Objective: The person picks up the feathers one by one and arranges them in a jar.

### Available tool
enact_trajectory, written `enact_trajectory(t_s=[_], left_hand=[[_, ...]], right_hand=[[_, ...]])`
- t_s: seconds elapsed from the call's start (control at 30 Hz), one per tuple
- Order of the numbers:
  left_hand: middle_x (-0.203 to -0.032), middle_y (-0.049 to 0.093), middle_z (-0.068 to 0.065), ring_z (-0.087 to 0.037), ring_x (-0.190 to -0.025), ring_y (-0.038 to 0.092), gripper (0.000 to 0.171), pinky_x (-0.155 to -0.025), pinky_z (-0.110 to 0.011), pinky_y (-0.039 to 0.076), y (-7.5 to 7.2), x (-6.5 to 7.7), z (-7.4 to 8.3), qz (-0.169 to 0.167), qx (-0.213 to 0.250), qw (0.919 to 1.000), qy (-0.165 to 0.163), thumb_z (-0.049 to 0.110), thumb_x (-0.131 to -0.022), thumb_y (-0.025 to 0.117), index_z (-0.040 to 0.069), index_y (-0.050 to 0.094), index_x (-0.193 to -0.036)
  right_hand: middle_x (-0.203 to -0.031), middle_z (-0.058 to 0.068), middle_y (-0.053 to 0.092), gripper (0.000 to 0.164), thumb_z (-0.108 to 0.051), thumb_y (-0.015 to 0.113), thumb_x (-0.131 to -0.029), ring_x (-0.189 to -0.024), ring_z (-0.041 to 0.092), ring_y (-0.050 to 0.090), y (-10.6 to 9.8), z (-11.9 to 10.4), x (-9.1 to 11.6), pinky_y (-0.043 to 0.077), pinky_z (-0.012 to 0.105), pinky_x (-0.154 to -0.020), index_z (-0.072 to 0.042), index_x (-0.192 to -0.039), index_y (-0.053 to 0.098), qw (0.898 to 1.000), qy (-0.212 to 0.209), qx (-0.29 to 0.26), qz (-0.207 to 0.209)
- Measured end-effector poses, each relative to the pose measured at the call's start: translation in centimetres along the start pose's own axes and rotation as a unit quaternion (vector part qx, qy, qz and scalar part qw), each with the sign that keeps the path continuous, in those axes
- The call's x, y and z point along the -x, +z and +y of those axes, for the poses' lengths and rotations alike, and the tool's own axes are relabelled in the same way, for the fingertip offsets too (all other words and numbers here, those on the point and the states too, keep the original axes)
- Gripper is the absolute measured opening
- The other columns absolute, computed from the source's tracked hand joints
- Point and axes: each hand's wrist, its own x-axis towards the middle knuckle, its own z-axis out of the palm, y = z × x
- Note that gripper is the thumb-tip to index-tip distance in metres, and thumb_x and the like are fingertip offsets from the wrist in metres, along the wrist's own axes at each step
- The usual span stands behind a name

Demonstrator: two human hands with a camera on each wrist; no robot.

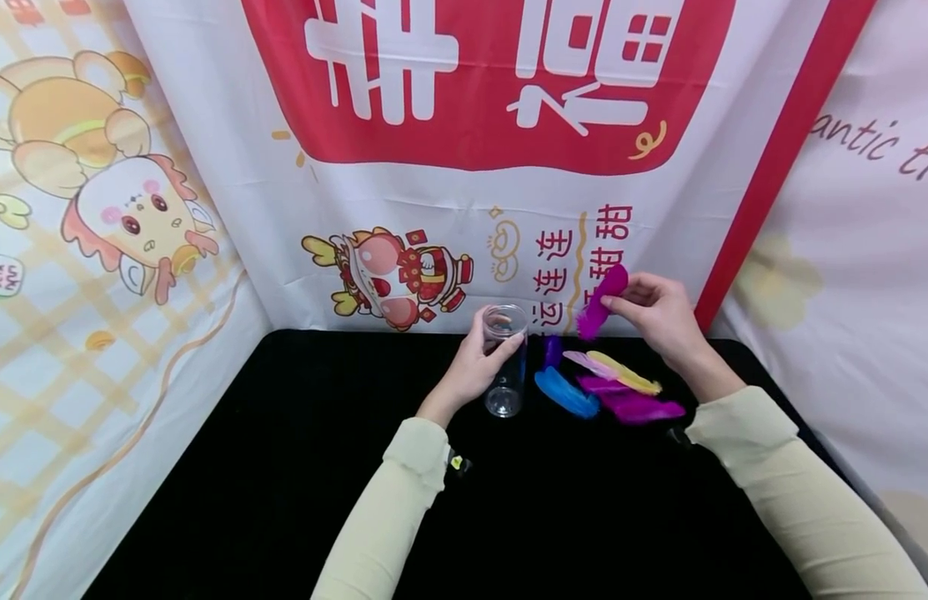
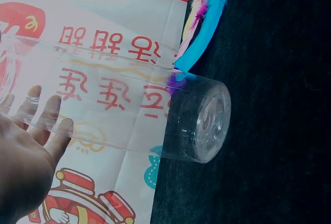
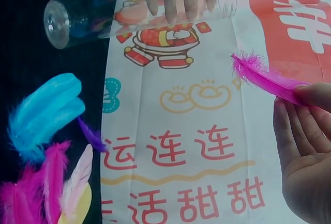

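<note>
A clear plastic jar (image 1: 506, 379), see-through and with no lid on its mouth, stands upright near the far edge of the black table. Around its upper part my left hand (image 1: 474, 358) curls its fingers and thumb. Up and to the right, my right hand (image 1: 662, 317) pinches a magenta feather (image 3: 264, 77) between thumb and fingertips, its fluffy end pointing toward the jar. Below that hand lie loose feathers: a blue feather (image 1: 567, 394), a purple feather (image 1: 553, 352), a pale pink feather (image 1: 589, 364), a yellow feather (image 1: 624, 373) and magenta feathers (image 1: 636, 406).
The black tabletop (image 1: 584, 508) reaches toward me. Right behind it hangs a white and red printed cloth (image 1: 464, 192) with cartoon figures and writing. Printed cloths also hang on the left (image 1: 96, 333) and right sides.
</note>
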Motion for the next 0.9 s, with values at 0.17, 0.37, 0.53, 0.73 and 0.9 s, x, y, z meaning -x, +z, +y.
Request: enact_trajectory(t_s=[0.17,0.37,0.53,0.73,0.9], left_hand=[[-0.144,0.052,-0.018,-0.034,-0.131,0.053,0.065,-0.116,-0.054,0.036,0.3,-0.7,-2.0,0.015,0.004,0.9998,0.011,0.022,-0.104,0.063,0.002,0.026,-0.154],[-0.14,0.055,-0.011,-0.028,-0.129,0.056,0.061,-0.114,-0.049,0.04,0.4,-0.6,-2.3,0.024,-0.008,0.9995,0.019,0.028,-0.103,0.065,0.01,0.031,-0.151],[-0.139,0.056,-0.008,-0.023,-0.127,0.057,0.06,-0.113,-0.044,0.042,0.3,-0.7,-2.3,0.026,-0.018,0.9992,0.025,0.031,-0.102,0.065,0.013,0.032,-0.15],[-0.14,0.055,-0.013,-0.026,-0.126,0.057,0.06,-0.113,-0.048,0.04,0.3,-0.7,-2.3,0.026,-0.01,0.9991,0.032,0.028,-0.103,0.064,0.011,0.032,-0.15],[-0.139,0.056,-0.01,-0.024,-0.126,0.057,0.062,-0.113,-0.047,0.041,0.4,-0.6,-2.3,0.025,-0.013,0.9992,0.027,0.03,-0.103,0.065,0.009,0.031,-0.151]], right_hand=[[-0.094,0.0,0.078,0.027,-0.011,0.081,-0.089,-0.086,0.011,0.073,0.4,-0.4,-0.1,0.057,0.021,-0.079,0.008,-0.106,0.07,1.0,0.004,-0.006,-0.001],[-0.096,0.002,0.078,0.027,-0.011,0.08,-0.09,-0.089,0.013,0.073,0.8,-1.1,-0.3,0.058,0.023,-0.08,0.007,-0.108,0.071,1.0,0.002,-0.024,-0.007],[-0.095,0.003,0.078,0.026,-0.011,0.08,-0.091,-0.088,0.014,0.073,1.1,-1.7,-0.7,0.059,0.024,-0.078,0.006,-0.108,0.071,0.999,-0.007,-0.03,-0.011],[-0.095,0.001,0.078,0.025,-0.012,0.079,-0.091,-0.087,0.014,0.074,1.5,-2.0,-1.1,0.059,0.024,-0.077,0.005,-0.108,0.071,1.0,-0.014,-0.015,-0.012],[-0.094,0.002,0.077,0.019,-0.006,0.079,-0.09,-0.086,0.013,0.074,1.9,-2.1,-1.2,0.059,0.023,-0.077,0.004,-0.105,0.072,0.999,-0.023,-0.033,-0.017]])
